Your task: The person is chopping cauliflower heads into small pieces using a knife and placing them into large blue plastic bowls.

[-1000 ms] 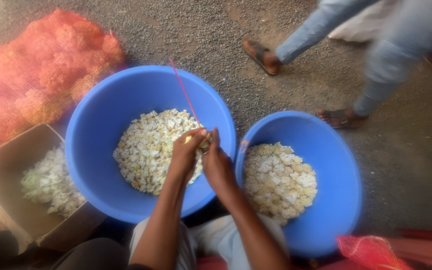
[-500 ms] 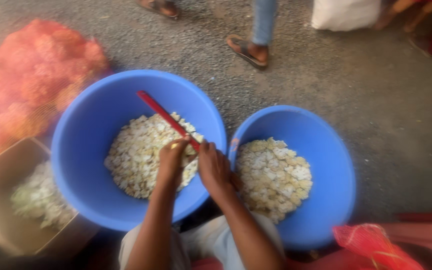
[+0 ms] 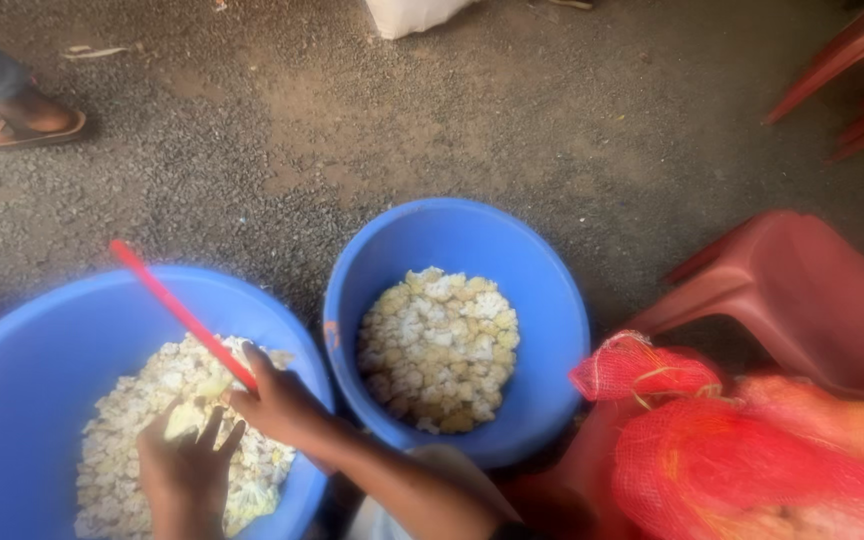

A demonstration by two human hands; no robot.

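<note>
free: gravel ground [image 3: 352,130] ahead | blocked: right, red mesh sack [image 3: 752,460], red chair [image 3: 802,290]

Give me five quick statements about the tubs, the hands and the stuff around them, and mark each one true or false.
1. The right hand holds a thin red stick over the left blue tub. True.
2. The smaller blue tub on the right is empty. False: it holds a heap of pale whitish-yellow pieces.
3. The left hand rests among the pale pieces in the left tub. True.
4. A green mesh sack lies at the lower right. False: the mesh sack there is red-orange.
5. A sandalled foot of another person shows at the upper left, on the gravel ground. True.
</note>
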